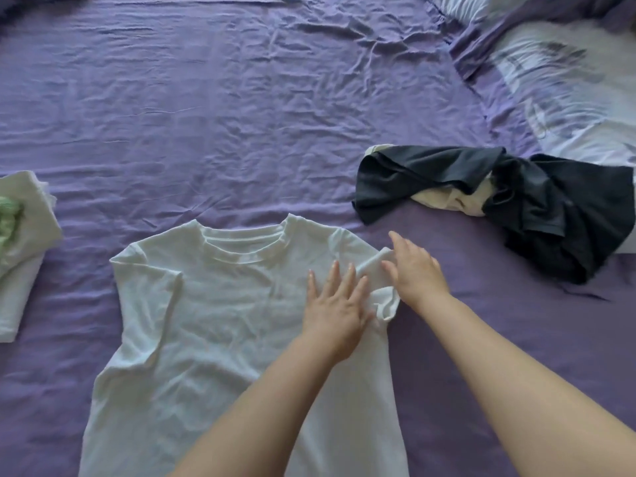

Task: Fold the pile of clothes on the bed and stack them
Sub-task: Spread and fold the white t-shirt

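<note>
I see the white T-shirt point(220, 325) spread flat on the purple sheet point(241, 115), neckline away from me. My left hand point(335, 311) lies palm-down on its chest, fingers straight and spread — pressing, not gripping. My right hand point(418, 273) rests on the folded-in right sleeve point(373, 266), fingers straight (thumb hidden). Dark crumpled clothes point(499, 197) lie to the right, a folded stack point(24, 242) at the left edge.

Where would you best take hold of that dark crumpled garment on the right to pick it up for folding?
Probably at the flap on the near left end of the dark garment, coming from the left with the right hand, which is nearest. That edge lies loose and raised off the purple sheet, so fingers can pinch it. A pale cloth is tangled in the middle, so gripping there might lift both.
</note>
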Demonstrator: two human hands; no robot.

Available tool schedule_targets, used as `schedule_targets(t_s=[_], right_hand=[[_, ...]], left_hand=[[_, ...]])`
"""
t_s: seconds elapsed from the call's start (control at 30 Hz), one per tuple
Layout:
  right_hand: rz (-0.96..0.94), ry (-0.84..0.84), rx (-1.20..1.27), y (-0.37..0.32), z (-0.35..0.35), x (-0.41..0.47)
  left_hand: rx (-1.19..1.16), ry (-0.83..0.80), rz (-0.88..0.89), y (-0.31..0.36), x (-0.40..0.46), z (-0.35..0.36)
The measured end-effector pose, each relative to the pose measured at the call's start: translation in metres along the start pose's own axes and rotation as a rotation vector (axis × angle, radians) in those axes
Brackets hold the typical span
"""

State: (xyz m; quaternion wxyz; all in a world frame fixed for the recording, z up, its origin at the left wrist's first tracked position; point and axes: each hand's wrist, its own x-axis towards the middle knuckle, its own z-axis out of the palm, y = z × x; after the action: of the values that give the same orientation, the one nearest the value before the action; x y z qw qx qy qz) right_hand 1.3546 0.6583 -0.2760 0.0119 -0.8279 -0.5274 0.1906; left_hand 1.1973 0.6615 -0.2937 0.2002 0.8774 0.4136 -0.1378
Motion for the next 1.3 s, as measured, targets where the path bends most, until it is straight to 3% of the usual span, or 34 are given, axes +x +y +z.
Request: schedule_targets(t_s=[0.07, 0.13, 0.2, 0.3, 0.37, 0.43, 0.5, 0.6, 0.77, 0.87, 0.97, 1.1, 1.3], right_hand=[[0.005, 0.003, -0.022, 0.001, -0.005, 0.007], [0.011, 0.024, 0.091, -0.001, -0.013, 0.009], [0.001, -0.012, 0.380, -0.011, -0.021, 0.007], [0.000, -0.264, 1.042, -0.038, -0.033, 0.000], [-0.017, -0.357, 1.236, -0.052, -0.033, -0.005], [-0.025, -0.288, 1.207, -0.054, -0.025, -0.007], [-0.035, -0.199, 1.125, -0.049, -0.012, -0.012], [-0.084, -0.093, 1.004, -0.047, 0.012, -0.027], [-0.484, 0.150, 0.343, -0.046, 0.063, -0.043], [-0.543, 0.192, -0.007, -0.044, 0.087, -0.046], [-0.504, 0.136, -0.138, -0.045, 0.091, -0.047], [-0.478, -0.012, -0.282, -0.052, 0.088, -0.053], [-0.661, 0.002, -0.205, -0.070, 0.118, -0.147]], left_hand=[[0.081, -0.033, 0.051, -0.011, 0.003, 0.003], [0.006, -0.010, 0.099, -0.022, 0.005, 0.003], [-0.340, 0.098, 0.061, -0.031, 0.008, -0.002], [-1.126, 0.255, -0.232, -0.039, 0.008, -0.026], [-1.464, 0.141, -0.385, -0.042, 0.008, -0.047], [-1.520, 0.046, -0.416, -0.045, 0.009, -0.056], [-1.430, 0.087, -0.425, -0.048, 0.015, -0.054], [-1.100, 0.208, -0.369, -0.056, 0.030, -0.043], [-0.586, 0.301, -0.313, -0.065, 0.046, -0.036], [-0.315, 0.403, -0.318, -0.069, 0.034, -0.025], [-0.190, 0.463, -0.275, -0.077, 0.001, -0.008], [-0.003, 0.368, -0.163, -0.093, -0.070, 0.040], [0.029, 0.248, -0.119, -0.085, -0.179, 0.089]])
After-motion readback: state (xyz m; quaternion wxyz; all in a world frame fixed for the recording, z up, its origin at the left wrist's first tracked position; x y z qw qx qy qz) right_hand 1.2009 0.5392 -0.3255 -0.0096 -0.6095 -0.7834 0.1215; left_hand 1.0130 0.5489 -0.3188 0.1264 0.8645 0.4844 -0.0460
